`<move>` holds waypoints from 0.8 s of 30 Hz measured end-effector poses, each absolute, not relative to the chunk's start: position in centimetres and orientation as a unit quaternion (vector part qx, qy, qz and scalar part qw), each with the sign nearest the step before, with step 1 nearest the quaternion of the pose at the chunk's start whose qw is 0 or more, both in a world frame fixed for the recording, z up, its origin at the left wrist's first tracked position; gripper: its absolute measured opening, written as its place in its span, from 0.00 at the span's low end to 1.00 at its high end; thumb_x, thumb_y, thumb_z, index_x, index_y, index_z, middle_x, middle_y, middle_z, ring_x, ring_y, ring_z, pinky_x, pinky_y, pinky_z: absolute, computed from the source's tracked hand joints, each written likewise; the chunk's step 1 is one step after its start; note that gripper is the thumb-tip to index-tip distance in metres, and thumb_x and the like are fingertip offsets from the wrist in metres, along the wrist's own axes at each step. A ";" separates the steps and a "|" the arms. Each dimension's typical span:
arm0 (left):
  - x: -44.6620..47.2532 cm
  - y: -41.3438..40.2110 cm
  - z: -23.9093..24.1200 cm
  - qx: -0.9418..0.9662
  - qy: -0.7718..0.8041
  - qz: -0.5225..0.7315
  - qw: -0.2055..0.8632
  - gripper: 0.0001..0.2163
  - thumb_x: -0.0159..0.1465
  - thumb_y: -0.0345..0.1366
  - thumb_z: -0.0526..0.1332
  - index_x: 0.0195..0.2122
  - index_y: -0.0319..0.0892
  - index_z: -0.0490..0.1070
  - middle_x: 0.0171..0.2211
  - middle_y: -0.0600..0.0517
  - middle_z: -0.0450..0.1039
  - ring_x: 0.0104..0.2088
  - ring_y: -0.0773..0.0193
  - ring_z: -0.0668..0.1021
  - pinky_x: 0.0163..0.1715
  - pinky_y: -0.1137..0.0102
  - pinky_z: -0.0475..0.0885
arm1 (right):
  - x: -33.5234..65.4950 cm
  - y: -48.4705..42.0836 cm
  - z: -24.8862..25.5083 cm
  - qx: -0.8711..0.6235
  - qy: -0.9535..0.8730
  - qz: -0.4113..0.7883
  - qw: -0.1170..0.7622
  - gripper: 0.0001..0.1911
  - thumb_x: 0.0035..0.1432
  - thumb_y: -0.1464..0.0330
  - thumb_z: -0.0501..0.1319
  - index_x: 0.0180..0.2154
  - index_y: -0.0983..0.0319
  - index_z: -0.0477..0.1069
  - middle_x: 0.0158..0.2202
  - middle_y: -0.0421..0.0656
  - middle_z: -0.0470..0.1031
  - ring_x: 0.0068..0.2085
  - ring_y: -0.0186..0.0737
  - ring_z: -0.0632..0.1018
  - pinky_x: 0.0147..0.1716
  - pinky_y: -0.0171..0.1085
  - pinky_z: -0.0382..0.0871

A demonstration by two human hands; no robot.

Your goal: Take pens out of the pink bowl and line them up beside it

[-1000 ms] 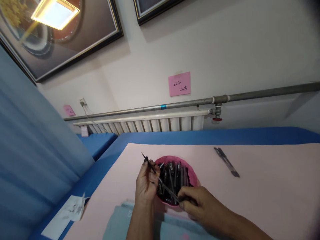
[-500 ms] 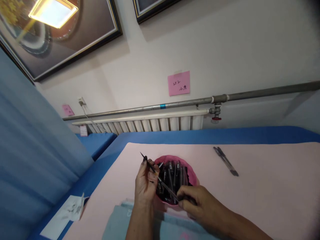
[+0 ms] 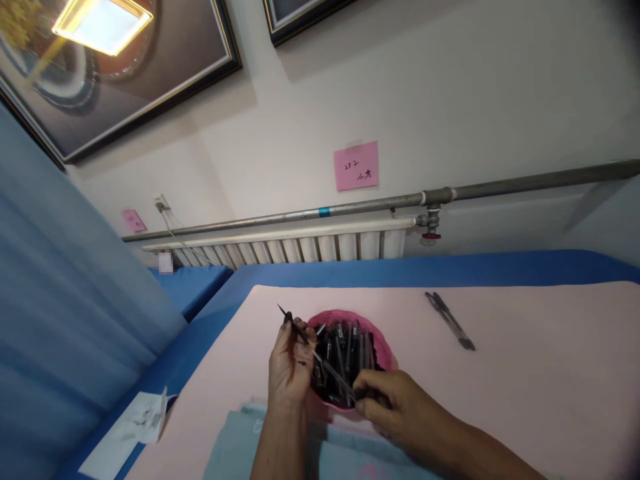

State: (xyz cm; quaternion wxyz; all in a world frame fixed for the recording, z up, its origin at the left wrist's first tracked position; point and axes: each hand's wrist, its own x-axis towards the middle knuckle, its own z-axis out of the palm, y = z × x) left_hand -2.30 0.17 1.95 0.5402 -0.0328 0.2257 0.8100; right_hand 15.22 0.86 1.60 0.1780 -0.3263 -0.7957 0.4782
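Observation:
My left hand [image 3: 290,367], palm up with dark smudges on it, pinches a pen refill [image 3: 299,331] near its dark, pointed end. The refill slants down to the right above the basket, its pale lower part meeting a clear pen barrel [image 3: 340,380]. Closed around the other end of that barrel is my right hand [image 3: 383,400]. How far the refill sits inside the barrel is hard to make out. Beneath both hands stands a pink basket [image 3: 383,343] full of dark and clear pen parts [image 3: 345,350].
Two clear pens with dark ends [image 3: 450,320] lie on the pink table cover [image 3: 540,373] to the right. Light blue cloth [image 3: 240,440] is in front of the basket. A white paper with dark smears [image 3: 115,433] lies at left, near the blue curtain [image 3: 65,293].
The view has shifted very slightly. Both hands keep nearly the same pose, and the refill and barrel stay in line between them.

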 end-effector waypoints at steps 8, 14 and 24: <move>-2.0 0.2 2.2 -0.039 0.230 0.811 0.536 0.11 0.63 0.24 0.51 0.28 0.36 0.70 0.24 0.52 0.73 0.25 0.73 0.76 0.28 0.77 0.74 | 15.2 0.8 1.2 -0.334 -0.795 0.475 0.173 0.08 0.47 0.77 0.51 0.26 0.62 0.67 0.19 0.34 0.61 0.22 0.28 0.63 0.21 0.29 0.51; -2.2 0.3 1.8 -0.044 0.225 0.807 0.545 0.12 0.64 0.24 0.49 0.28 0.36 0.70 0.24 0.52 0.72 0.25 0.73 0.76 0.28 0.77 0.75 | 15.2 0.8 1.4 -0.337 -0.802 0.462 0.170 0.08 0.47 0.77 0.51 0.26 0.63 0.67 0.20 0.35 0.63 0.23 0.29 0.63 0.22 0.29 0.52; -2.7 0.5 1.1 -0.056 0.209 0.795 0.567 0.12 0.64 0.24 0.49 0.28 0.35 0.70 0.23 0.52 0.70 0.25 0.74 0.75 0.27 0.79 0.74 | 15.1 0.7 1.3 -0.338 -0.807 0.446 0.188 0.08 0.49 0.75 0.52 0.27 0.62 0.68 0.21 0.35 0.64 0.24 0.30 0.64 0.23 0.29 0.54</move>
